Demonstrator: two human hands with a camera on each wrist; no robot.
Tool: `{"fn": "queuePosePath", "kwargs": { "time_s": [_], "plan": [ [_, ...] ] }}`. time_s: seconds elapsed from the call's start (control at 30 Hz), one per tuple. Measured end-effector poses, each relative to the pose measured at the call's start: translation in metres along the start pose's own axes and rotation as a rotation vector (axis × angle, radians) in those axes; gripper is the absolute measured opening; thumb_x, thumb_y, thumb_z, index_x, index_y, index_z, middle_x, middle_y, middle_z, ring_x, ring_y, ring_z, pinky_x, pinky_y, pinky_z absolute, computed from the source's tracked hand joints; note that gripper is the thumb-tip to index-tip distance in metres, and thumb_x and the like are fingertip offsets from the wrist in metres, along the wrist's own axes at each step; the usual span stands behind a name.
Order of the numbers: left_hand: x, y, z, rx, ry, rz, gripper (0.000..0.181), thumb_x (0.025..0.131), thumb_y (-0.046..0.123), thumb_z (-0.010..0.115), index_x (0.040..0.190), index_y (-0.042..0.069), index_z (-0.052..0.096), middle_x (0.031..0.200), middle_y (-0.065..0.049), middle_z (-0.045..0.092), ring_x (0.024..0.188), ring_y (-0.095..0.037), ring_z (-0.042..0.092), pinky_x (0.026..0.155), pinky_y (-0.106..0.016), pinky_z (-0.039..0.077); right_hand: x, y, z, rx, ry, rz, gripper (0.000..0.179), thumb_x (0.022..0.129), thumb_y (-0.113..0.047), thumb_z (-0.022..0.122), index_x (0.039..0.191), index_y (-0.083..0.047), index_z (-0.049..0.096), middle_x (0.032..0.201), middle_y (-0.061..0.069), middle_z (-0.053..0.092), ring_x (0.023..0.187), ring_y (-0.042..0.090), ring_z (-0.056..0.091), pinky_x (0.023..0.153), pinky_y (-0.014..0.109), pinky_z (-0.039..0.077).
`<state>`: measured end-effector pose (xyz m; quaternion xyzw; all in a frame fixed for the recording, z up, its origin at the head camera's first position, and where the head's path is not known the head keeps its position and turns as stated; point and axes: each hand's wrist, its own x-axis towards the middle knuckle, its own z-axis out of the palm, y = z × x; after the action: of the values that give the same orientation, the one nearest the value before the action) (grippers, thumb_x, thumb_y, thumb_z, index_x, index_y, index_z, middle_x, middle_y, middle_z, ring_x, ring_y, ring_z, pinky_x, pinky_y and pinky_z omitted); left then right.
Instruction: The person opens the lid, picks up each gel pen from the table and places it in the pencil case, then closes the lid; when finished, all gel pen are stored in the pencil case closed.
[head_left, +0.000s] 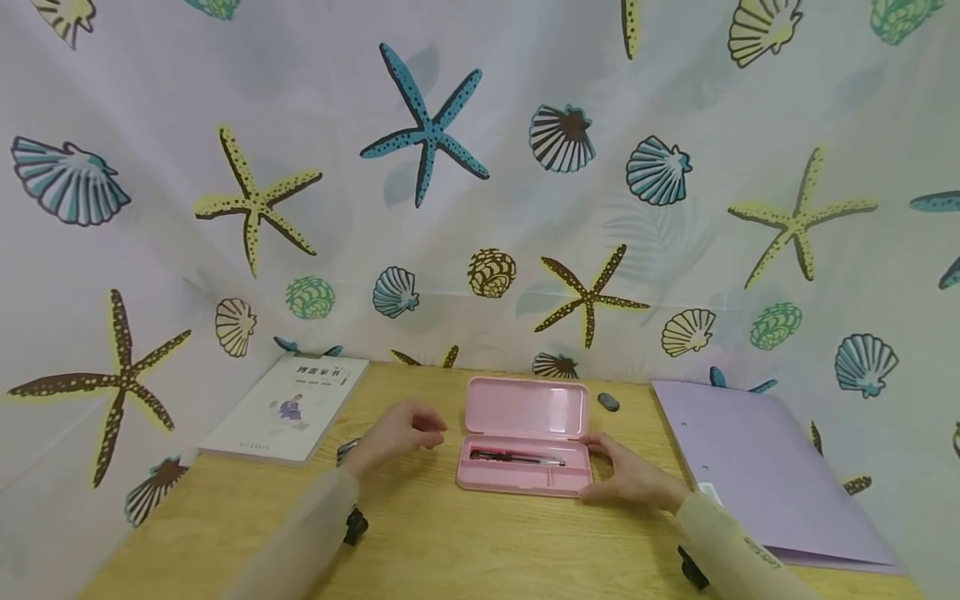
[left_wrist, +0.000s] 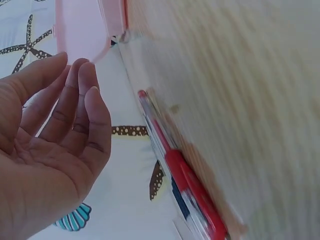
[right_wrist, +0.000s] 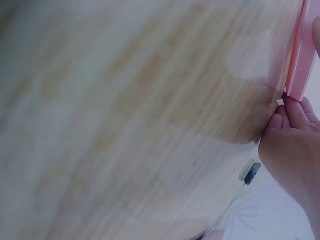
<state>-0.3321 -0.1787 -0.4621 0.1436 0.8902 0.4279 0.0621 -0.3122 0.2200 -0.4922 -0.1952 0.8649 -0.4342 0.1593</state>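
A pink pencil case [head_left: 487, 477] stands with its lid [head_left: 527, 407] raised at the back. Inside its long compartment lies a dark pen with a red end [head_left: 517, 457]. My right hand [head_left: 630, 475] grips the case's right end, thumb at the front corner and fingers at the back; the right wrist view catches the fingers against the pink edge [right_wrist: 302, 65]. Just left of the case, my left hand [head_left: 401, 433] hovers with loosely bent fingers and nothing in them. Beside that hand, a red pen [left_wrist: 192, 185] lies among other slim items on the table, mostly hidden by the wrist in the head view.
At the back left lies a white book [head_left: 292, 408]. A purple folder [head_left: 765, 467] covers the right side of the wooden table [head_left: 450, 550]. Behind the case is a small dark oval object [head_left: 608, 402]. A curtain printed with starfish and shells [head_left: 480, 200] hangs around the back and sides.
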Motion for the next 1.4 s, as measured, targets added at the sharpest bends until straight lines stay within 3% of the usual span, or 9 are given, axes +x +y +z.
{"fn": "queuePosePath", "kwargs": {
  "time_s": [0.17,0.33,0.5,0.7,0.8,0.97,1.13,1.4],
  "plan": [
    [-0.008,-0.016,-0.01,0.032,0.04,0.0,0.019,0.089,0.01,0.07,0.107,0.007,0.073,0.102,-0.001,0.072,0.091,-0.014,0.064,0.082,-0.034,0.054,0.0,-0.001,0.001,0.0,0.001,-0.005,0.083,0.077,-0.027,0.084,0.143,-0.008,0.038,0.151,0.018,0.041,0.145,0.036,0.028,0.118,0.058,0.012],
    [-0.018,-0.025,-0.023,0.067,0.035,0.024,0.018,0.091,0.012,0.069,0.108,0.01,0.074,0.106,-0.001,0.072,0.097,-0.015,0.064,0.09,-0.039,0.053,0.0,-0.001,0.001,-0.001,0.009,0.008,0.084,0.077,-0.029,0.085,0.144,-0.009,0.038,0.151,0.017,0.041,0.145,0.036,0.028,0.118,0.058,0.012],
    [-0.025,-0.028,-0.034,0.081,0.008,0.003,0.018,0.091,0.011,0.068,0.109,0.01,0.073,0.106,-0.001,0.071,0.099,-0.016,0.063,0.092,-0.041,0.052,0.0,-0.004,0.001,0.006,0.006,0.011,0.083,0.077,-0.027,0.084,0.144,-0.01,0.038,0.151,0.017,0.041,0.145,0.036,0.028,0.118,0.059,0.011],
    [-0.028,-0.035,-0.043,0.177,0.0,-0.044,0.015,0.088,0.008,0.071,0.102,0.011,0.075,0.1,0.001,0.072,0.092,-0.013,0.063,0.09,-0.042,0.052,0.001,-0.005,0.0,-0.009,0.007,0.02,0.084,0.076,-0.029,0.085,0.144,-0.012,0.039,0.151,0.016,0.042,0.146,0.035,0.027,0.118,0.059,0.01],
    [-0.029,-0.039,-0.045,0.214,-0.009,-0.035,0.015,0.085,0.003,0.072,0.098,0.01,0.075,0.097,-0.001,0.072,0.089,-0.013,0.062,0.087,-0.042,0.052,0.001,-0.004,0.001,0.005,0.006,0.015,0.083,0.076,-0.028,0.085,0.143,-0.011,0.039,0.151,0.016,0.042,0.145,0.036,0.028,0.118,0.059,0.01],
    [-0.031,-0.046,-0.045,0.267,-0.033,0.007,0.014,0.081,0.0,0.073,0.092,0.01,0.075,0.09,-0.002,0.071,0.079,-0.012,0.056,0.075,-0.031,0.048,0.0,-0.003,0.002,0.032,-0.005,0.008,0.083,0.076,-0.026,0.085,0.143,-0.009,0.038,0.151,0.017,0.041,0.145,0.036,0.027,0.119,0.058,0.01],
    [-0.031,-0.044,-0.045,0.299,-0.036,0.042,0.014,0.081,0.0,0.074,0.092,0.01,0.075,0.088,-0.001,0.071,0.077,-0.012,0.056,0.072,-0.03,0.047,0.0,-0.003,0.002,0.029,0.0,0.007,0.083,0.076,-0.025,0.085,0.143,-0.009,0.039,0.151,0.017,0.041,0.145,0.036,0.028,0.119,0.058,0.01],
    [-0.031,-0.035,-0.041,0.297,-0.059,-0.016,0.017,0.081,0.001,0.074,0.093,0.013,0.075,0.088,0.003,0.07,0.08,-0.011,0.058,0.078,-0.034,0.05,0.001,-0.002,0.0,0.029,-0.001,0.016,0.082,0.076,-0.026,0.085,0.143,-0.011,0.039,0.152,0.017,0.04,0.145,0.036,0.028,0.118,0.059,0.009]
  ]
}}
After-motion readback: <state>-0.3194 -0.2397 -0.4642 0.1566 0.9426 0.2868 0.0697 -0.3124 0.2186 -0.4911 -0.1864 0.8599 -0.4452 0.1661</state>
